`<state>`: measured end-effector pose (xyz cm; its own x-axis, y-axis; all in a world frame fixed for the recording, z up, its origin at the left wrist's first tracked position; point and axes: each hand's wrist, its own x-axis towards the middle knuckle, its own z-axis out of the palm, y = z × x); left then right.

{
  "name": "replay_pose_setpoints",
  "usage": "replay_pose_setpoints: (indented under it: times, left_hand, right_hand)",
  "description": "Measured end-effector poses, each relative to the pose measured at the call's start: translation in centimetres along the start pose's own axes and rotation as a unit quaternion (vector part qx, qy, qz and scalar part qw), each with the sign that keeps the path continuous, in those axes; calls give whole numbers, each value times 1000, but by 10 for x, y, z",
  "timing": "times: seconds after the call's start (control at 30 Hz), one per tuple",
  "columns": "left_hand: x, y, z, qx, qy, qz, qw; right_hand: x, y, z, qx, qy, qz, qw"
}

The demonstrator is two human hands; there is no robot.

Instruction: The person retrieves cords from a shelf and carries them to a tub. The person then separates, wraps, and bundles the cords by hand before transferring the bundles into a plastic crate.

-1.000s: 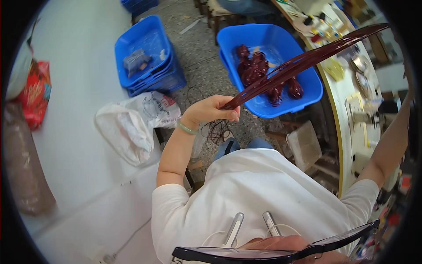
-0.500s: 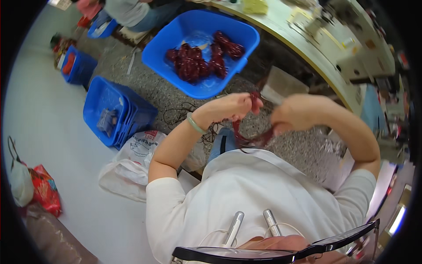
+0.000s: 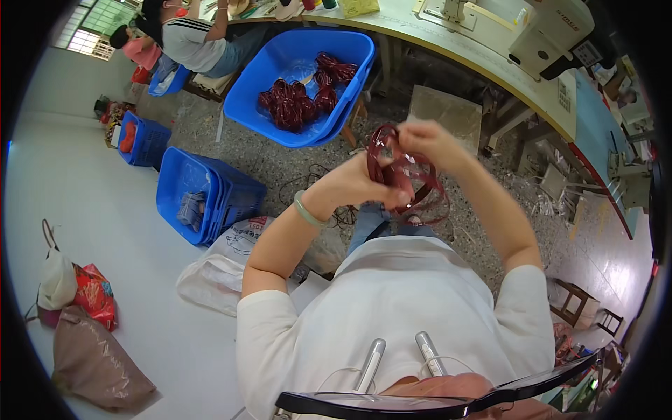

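A loose coil of shiny dark red cord (image 3: 378, 143) hangs in front of my chest, fanned into several loops. My left hand (image 3: 355, 183), with a pale green bangle at its wrist, grips the coil's left side; some of its fingers lie behind the strands. At the coil's upper right, my right hand (image 3: 427, 142) is closed on the strands, its fingers curled and a little blurred. Beyond my hands, a blue tub (image 3: 248, 77) holds several similar dark red bundles (image 3: 285, 105).
Stacked blue bins (image 3: 234, 199) stand on the left, beside a white plastic bag (image 3: 210, 280). A long worktable (image 3: 490, 59) with a sewing machine (image 3: 556, 35) curves along the far right. Past the tub, a person in a white top (image 3: 189, 45) sits at the table.
The cord, which hung low between my hands, is now raised and spread in loops. My right hand has moved left and up, closer to my left. The whole view has shifted.
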<state>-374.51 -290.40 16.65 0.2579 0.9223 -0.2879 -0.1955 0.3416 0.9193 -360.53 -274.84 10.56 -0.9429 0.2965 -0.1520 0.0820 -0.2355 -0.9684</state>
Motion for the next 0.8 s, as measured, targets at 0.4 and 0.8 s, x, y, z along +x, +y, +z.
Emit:
replay_pose_setpoints:
  times: [0.4, 0.8]
  left_hand:
    - [22, -47, 13, -15, 236, -31, 971]
    - [63, -95, 11, 53, 355, 39, 933]
  right_hand:
    - [-58, 45, 16, 142, -76, 84, 983]
    - [-87, 17, 46, -270, 233, -131, 925]
